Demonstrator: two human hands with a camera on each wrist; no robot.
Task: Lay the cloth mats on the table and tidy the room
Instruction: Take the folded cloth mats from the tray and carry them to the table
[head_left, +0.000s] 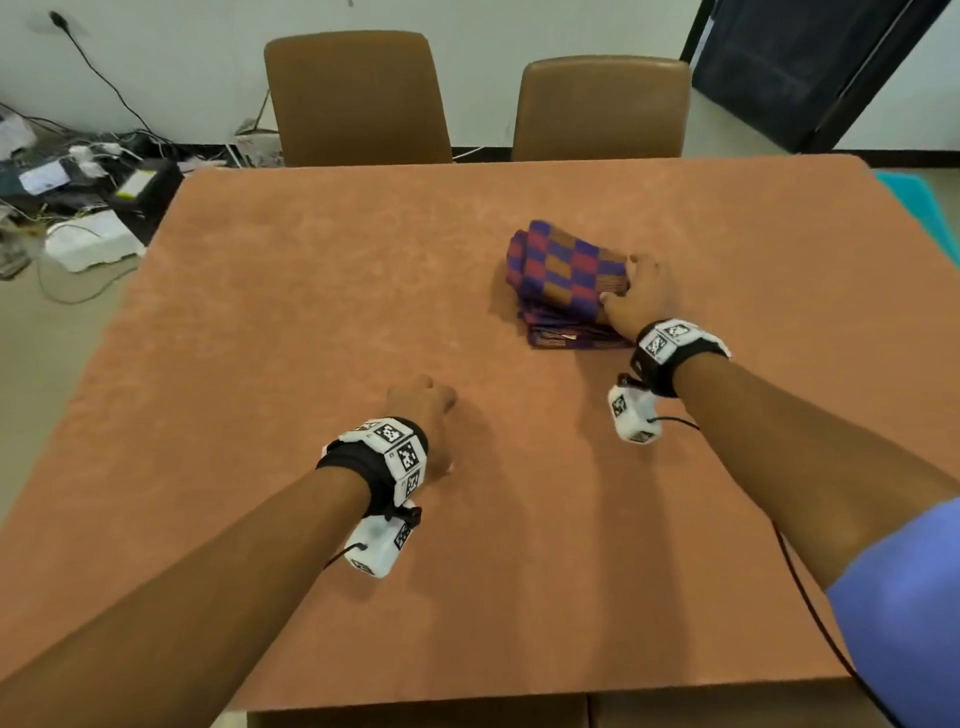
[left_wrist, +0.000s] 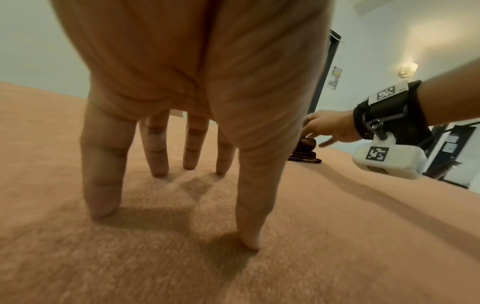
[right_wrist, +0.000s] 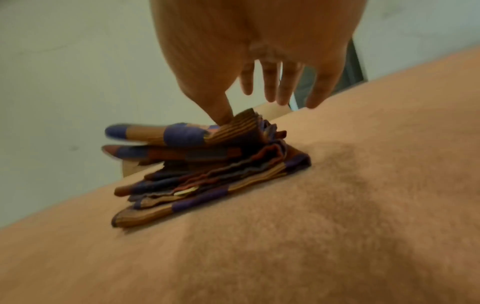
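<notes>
A stack of folded cloth mats (head_left: 563, 283), checked in purple, red and orange, lies right of centre on the table (head_left: 311, 312), which is covered in orange-brown cloth. My right hand (head_left: 623, 283) is at the stack's right edge. In the right wrist view its thumb tip touches the raised corner of the top mat (right_wrist: 182, 134), and its fingers (right_wrist: 283, 90) point straight out past the stack. My left hand (head_left: 426, 400) stands on straight fingertips (left_wrist: 158, 164) on the bare cloth, near the middle, and holds nothing. The left wrist view shows the mats (left_wrist: 306, 156) far off to the right.
Two brown chairs (head_left: 358, 98) (head_left: 600, 109) stand at the table's far side. Cables, chargers and white devices (head_left: 83, 208) litter the floor at the left. A dark doorway (head_left: 810, 67) is at the back right, and a teal object (head_left: 914, 208) lies past the table's right edge.
</notes>
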